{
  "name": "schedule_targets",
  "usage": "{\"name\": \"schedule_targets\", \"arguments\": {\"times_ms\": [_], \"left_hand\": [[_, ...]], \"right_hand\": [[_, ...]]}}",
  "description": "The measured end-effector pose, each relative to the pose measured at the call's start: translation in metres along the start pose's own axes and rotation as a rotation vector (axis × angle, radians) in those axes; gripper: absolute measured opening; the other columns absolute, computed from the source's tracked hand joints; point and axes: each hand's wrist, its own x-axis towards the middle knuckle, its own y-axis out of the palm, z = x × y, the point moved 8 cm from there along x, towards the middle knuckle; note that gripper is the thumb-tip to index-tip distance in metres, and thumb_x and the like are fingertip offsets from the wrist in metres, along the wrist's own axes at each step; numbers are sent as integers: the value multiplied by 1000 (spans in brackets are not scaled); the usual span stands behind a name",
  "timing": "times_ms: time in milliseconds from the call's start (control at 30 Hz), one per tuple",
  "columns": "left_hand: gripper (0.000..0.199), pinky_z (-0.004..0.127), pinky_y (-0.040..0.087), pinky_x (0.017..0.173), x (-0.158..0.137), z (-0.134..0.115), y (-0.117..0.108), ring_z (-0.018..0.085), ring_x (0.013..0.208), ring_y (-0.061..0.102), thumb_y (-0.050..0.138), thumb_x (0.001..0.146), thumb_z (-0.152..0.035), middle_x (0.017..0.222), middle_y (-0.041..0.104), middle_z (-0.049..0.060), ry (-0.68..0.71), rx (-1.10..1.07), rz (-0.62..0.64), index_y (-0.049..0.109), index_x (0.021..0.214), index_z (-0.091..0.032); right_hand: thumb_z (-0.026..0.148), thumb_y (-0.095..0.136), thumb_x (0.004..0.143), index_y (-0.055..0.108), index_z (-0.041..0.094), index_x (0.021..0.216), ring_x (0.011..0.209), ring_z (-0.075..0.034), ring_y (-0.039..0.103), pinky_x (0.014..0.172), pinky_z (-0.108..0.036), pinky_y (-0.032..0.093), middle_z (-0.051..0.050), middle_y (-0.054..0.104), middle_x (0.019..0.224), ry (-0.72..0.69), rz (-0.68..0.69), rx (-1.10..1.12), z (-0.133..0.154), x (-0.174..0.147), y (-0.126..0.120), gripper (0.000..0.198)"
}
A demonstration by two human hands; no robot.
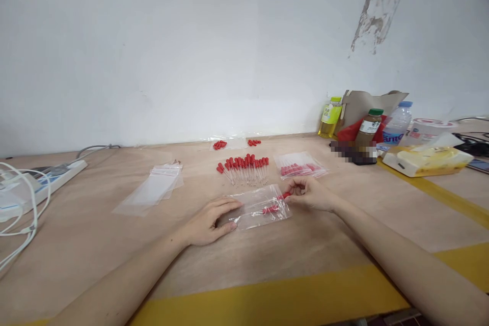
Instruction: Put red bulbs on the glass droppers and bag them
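Observation:
A clear zip-lock bag [254, 210] lies flat on the table in front of me with a red-bulbed dropper [270, 209] inside it. My left hand [209, 220] holds the bag's left end, its fingertips and thumb on two spots of that edge. At the bag's right end, my right hand [305, 193] pinches the red bulb of another dropper [284, 196], whose thin stem points into the bag's mouth. Just beyond the bag lies a row of several droppers [246, 164] with red bulbs and clear stems. Filled bags of droppers [300, 165] are stacked to the right.
Flat clear bags [156, 183] lie at left, near a power strip [57, 183] with white cables. Loose red bulbs [219, 145] rest on plastic near the wall. Bottles [369, 125], a grey bag [353, 102] and a tissue pack [424, 160] stand at right.

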Motion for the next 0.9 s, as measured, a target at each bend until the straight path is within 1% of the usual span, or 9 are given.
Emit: {"name": "schedule_targets", "arguments": {"times_ms": [100,200,300,467,567,733,767,800,900], "left_hand": [[43,39,33,97,0,1,1,21,115,40,46,83,-34,124,47,6,1,3,0,39,125,-23],[44,40,32,97,0,1,1,21,115,40,45,83,-34,123,47,5,1,2,0,39,125,-23],[43,39,32,97,0,1,0,21,115,40,45,83,-34,123,47,5,-1,-1,-6,40,124,-24],[43,39,32,98,0,1,1,21,115,40,46,83,-35,124,47,5,-6,4,-3,39,125,-24],[43,39,32,97,0,1,1,21,115,40,46,83,-34,124,46,6,-2,6,-7,40,125,-24],[41,38,33,97,1,0,1,21,114,41,45,83,-33,123,47,6,6,-10,-1,41,124,-24],[40,38,33,96,1,-1,1,21,114,41,45,84,-32,123,47,6,14,-15,2,43,123,-24],[39,38,34,96,1,-2,1,21,113,41,45,84,-32,123,47,6,23,-20,3,44,122,-24],[36,38,34,95,1,-3,0,21,113,42,45,84,-32,122,48,6,34,-28,7,48,119,-25]], "right_hand": [[30,69,55,55,14,70,62,-10,51,59,-23,40,0,57,68,-2,-26,43,4,-1,-1,26],[29,68,55,54,14,73,62,-9,52,61,-24,41,1,56,67,18,-4,111,-4,1,9,27],[28,67,58,53,14,74,57,-8,50,55,-22,40,2,54,62,27,-30,142,-17,5,15,25],[30,66,58,51,15,74,51,-8,50,45,-19,37,1,57,63,59,-172,140,-29,9,14,26],[32,64,60,49,17,77,39,-5,43,37,-17,31,4,55,57,121,-201,167,-31,8,17,27],[32,58,65,48,18,82,26,-2,26,29,-17,17,9,48,44,249,-87,192,-32,4,23,24],[32,57,66,49,17,81,27,-2,26,30,-17,18,8,50,45,262,-81,165,-32,4,20,22],[31,56,67,51,16,80,28,-3,30,31,-17,21,6,53,47,257,-98,126,-31,5,14,20],[27,54,68,54,15,73,45,-8,49,43,-19,35,0,59,56,160,-246,-78,-21,16,-11,13]]}}
